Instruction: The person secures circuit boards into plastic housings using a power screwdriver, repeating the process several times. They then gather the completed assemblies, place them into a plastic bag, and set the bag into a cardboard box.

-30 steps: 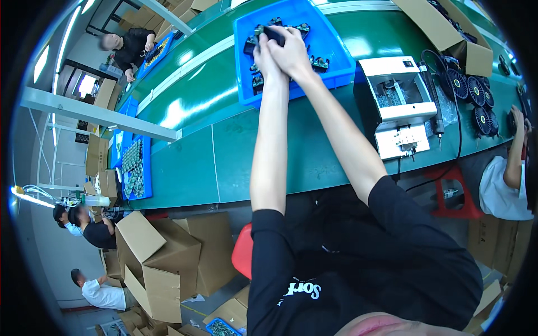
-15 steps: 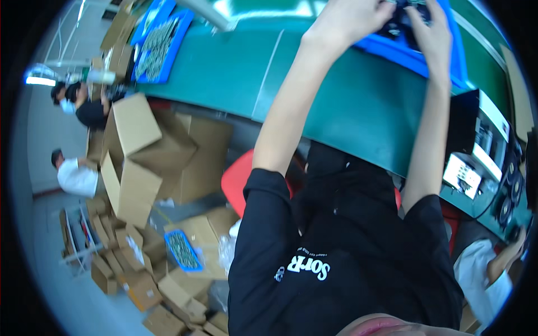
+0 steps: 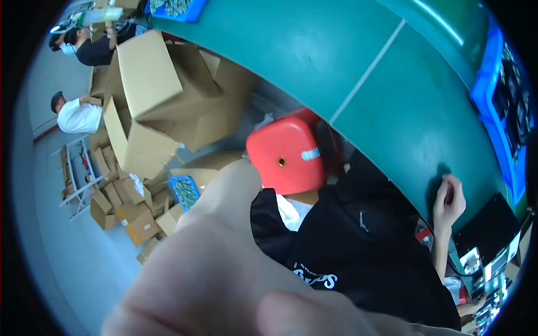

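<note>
My left hand (image 3: 224, 297) is raised very close to the camera, large and blurred across the lower middle. Its elbow is bent, and the fingers are mostly out of the picture or too unclear to read. Over the right part of the green table (image 3: 314, 50), my right hand (image 3: 450, 203) is curled closed, with nothing visible in it. Further right, a blue tray (image 3: 486, 109) holds dark parts and what look like circuit boards. The right hand is apart from this tray.
A red stool (image 3: 286, 151) stands by the table edge. Large open cardboard boxes (image 3: 148, 75) and several smaller ones fill the left. Another blue tray (image 3: 193, 12) of boards lies at the table's far left. Black equipment (image 3: 487, 224) sits at the right. Other people (image 3: 80, 115) are at the left.
Both hands have left the blue tray. My left hand has come back close to the camera, while my right hand has dropped toward the table's near side. The view has swung leftward, uncovering the stool.
</note>
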Motion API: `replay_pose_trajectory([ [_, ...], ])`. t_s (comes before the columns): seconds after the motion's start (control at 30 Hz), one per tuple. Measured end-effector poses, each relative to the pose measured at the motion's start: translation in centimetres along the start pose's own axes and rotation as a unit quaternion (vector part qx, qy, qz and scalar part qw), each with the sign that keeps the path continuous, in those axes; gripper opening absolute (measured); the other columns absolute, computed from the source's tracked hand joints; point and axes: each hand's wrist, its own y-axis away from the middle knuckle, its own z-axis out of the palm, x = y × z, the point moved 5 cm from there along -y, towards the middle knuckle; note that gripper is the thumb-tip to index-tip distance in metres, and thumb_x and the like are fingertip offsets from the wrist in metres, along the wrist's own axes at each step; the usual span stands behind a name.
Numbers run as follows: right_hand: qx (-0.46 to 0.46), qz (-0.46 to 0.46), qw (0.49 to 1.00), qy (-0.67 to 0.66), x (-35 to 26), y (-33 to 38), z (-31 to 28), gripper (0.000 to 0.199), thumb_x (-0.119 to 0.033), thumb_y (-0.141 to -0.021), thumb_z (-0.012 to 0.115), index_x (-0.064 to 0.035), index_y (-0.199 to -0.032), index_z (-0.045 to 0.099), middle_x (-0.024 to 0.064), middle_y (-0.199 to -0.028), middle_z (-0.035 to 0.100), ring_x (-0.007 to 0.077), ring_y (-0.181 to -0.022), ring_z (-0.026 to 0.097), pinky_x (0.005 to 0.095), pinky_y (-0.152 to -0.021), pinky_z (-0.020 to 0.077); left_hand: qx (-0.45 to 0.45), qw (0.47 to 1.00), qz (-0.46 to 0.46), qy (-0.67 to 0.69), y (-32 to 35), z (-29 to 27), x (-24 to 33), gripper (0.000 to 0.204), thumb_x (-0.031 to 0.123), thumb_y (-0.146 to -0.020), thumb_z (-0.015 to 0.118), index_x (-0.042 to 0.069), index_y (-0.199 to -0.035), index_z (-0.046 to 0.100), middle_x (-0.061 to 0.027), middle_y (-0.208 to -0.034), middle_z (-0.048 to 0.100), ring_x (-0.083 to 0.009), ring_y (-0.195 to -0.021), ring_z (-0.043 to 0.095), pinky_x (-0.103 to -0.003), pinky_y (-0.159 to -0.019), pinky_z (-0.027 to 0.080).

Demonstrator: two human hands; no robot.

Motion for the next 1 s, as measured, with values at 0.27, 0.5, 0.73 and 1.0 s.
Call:
replay_pose_trajectory([
  [0.27,0.057,-0.077,0.995,-0.025,-1.7,-0.2,-0.4,0.009,0.007,-0.083,0.058,0.0013,-0.088,0.060,0.0095,-0.071,0.058,0.0177,-0.049,0.045,0.0289,-0.047,0.0335,-0.076,0.995,-0.033,-0.063,-7.3,-8.3,0.1,0.042,0.042,-0.092,0.039,0.006,-0.082,0.058,-0.0125,-0.076,0.061,-0.0263,-0.063,0.057,-0.037,-0.058,0.046],
  [0.5,0.065,0.002,0.997,-0.030,1.0,2.1,-0.3,0.008,0.006,-0.086,0.056,0.0013,-0.091,0.060,0.0107,-0.076,0.059,0.0180,-0.057,0.052,0.0280,-0.051,0.0373,-0.075,0.990,0.015,-0.122,-9.0,-6.6,4.0,0.052,0.048,-0.096,0.030,0.006,-0.082,0.056,-0.0115,-0.074,0.059,-0.0254,-0.058,0.054,-0.039,-0.056,0.045],
  [0.73,0.112,0.028,0.993,-0.020,1.1,1.5,0.7,0.007,0.001,-0.090,0.057,0.0017,-0.096,0.061,0.0067,-0.075,0.060,0.0114,-0.056,0.048,0.0270,-0.050,0.0357,0.066,0.988,0.009,0.138,0.5,-2.0,-5.2,0.023,0.014,-0.090,0.046,0.002,-0.094,0.065,-0.0093,-0.068,0.061,-0.0212,-0.054,0.058,-0.032,-0.052,0.047],
  [1.0,0.167,-0.023,0.983,0.069,4.0,1.1,0.2,0.016,-0.009,-0.098,0.056,0.0006,-0.110,0.060,0.0057,-0.090,0.062,0.0099,-0.077,0.055,0.0238,-0.068,0.0455,0.168,0.966,-0.182,-0.078,21.7,-8.2,-17.1,0.022,-0.001,-0.087,0.057,0.002,-0.105,0.069,-0.0067,-0.071,0.065,-0.0155,-0.062,0.063,-0.028,-0.060,0.051],
])
